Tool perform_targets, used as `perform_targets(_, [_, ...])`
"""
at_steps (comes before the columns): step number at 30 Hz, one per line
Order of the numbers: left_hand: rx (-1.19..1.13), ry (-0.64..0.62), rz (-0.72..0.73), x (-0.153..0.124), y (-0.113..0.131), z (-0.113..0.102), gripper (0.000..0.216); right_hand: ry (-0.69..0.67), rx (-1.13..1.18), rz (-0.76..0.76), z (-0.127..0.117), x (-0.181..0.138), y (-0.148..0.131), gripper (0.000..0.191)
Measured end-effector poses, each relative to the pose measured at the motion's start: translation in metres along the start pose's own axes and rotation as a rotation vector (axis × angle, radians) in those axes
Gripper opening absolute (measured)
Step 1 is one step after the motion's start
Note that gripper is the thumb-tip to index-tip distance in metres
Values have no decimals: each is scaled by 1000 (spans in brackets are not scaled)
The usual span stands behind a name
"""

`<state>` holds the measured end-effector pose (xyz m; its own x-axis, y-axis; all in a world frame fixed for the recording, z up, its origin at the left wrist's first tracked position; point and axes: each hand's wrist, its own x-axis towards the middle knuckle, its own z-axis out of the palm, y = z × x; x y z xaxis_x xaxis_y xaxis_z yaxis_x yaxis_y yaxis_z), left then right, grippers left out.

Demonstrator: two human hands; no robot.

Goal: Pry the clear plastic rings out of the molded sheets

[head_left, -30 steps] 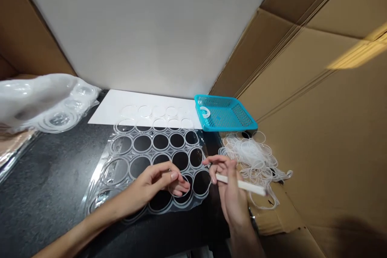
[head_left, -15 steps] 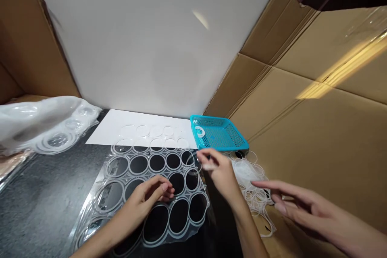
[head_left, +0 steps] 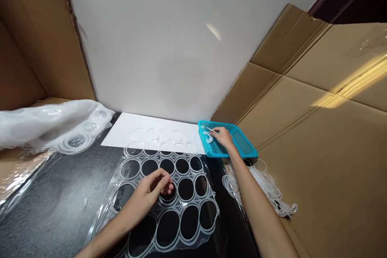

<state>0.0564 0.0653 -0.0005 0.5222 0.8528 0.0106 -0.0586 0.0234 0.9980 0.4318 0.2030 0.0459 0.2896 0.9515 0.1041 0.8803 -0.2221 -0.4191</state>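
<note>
At lower centre, the left hand curls over the ring-patterned plastic sheet, perhaps steadying it; any grip is unclear. Right of centre, the right hand pinches a slim white stick, seemingly for precision, by white rings in the blue perforated basket.

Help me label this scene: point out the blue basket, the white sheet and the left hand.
Blue basket [head_left: 242,142]: head view, on its perforated right side.
White sheet [head_left: 119,134]: head view, on its bare left part.
Left hand [head_left: 152,187]: head view, on the middle of the hand.
</note>
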Motion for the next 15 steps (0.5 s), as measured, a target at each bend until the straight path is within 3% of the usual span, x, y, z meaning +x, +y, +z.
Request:
perform_targets(3, [74, 15, 3, -6, 7, -1, 42, 108, -4, -16, -4, -4, -4, 35])
perform_targets(7, [479, -72, 134, -28, 15, 5, 32, 337, 72, -117, -20, -36, -18, 27])
perform_targets(11, [929, -221, 428, -56, 14, 15, 28, 462, 219, -241, -30, -111, -33, 46])
perform_targets(15, [1226, -202, 640, -72, 2, 20, 37, 328, 388, -317, -16, -198, -49, 51])
